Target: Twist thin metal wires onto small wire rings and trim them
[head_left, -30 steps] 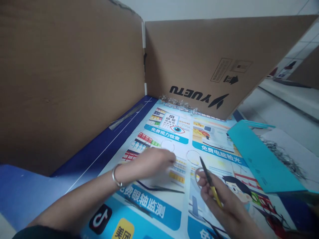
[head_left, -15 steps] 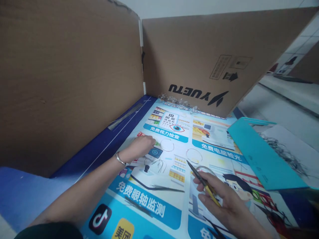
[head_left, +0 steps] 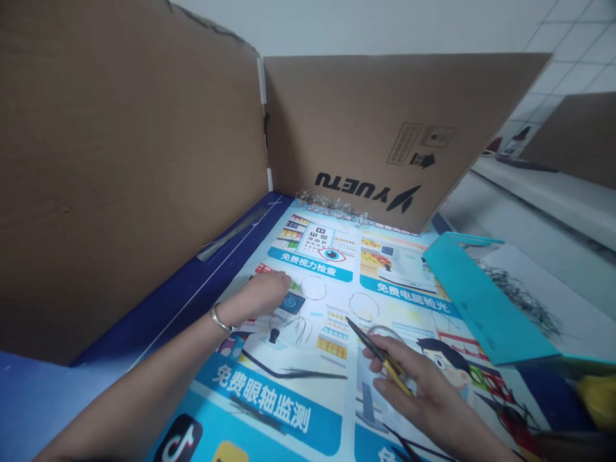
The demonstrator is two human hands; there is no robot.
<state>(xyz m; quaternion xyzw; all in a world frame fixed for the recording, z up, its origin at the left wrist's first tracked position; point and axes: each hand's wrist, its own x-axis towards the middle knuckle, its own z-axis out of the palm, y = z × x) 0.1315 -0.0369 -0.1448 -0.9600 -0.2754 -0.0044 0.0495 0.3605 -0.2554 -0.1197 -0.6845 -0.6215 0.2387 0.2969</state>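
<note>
My right hand [head_left: 409, 372] holds yellow-handled pliers [head_left: 380, 356] with dark pointed jaws aimed up and left. Curled fingers close my left hand [head_left: 267, 292], which is lowered at the printed poster mat [head_left: 353, 289]; anything in its fingertips is too small to make out. Just right of it lies a thin wire ring [head_left: 314, 288]. A second ring [head_left: 364, 307] rests above the pliers' tip. Below my left hand are loose curved wires [head_left: 296, 328]. Two bundles of thin dark strands lie nearer to me, the upper one [head_left: 312, 373] roughly level.
Tall cardboard panels [head_left: 135, 160] stand at the left and back. Small clear pieces [head_left: 332, 207] line the back panel's foot. Straight strands [head_left: 231, 235] lie at the left. A turquoise box [head_left: 486, 308] with tangled wires [head_left: 520, 295] sits at the right.
The view has shifted, so most things appear further left and slightly lower. My hands keep nearly the same poses, and the pliers are still in my right hand.
</note>
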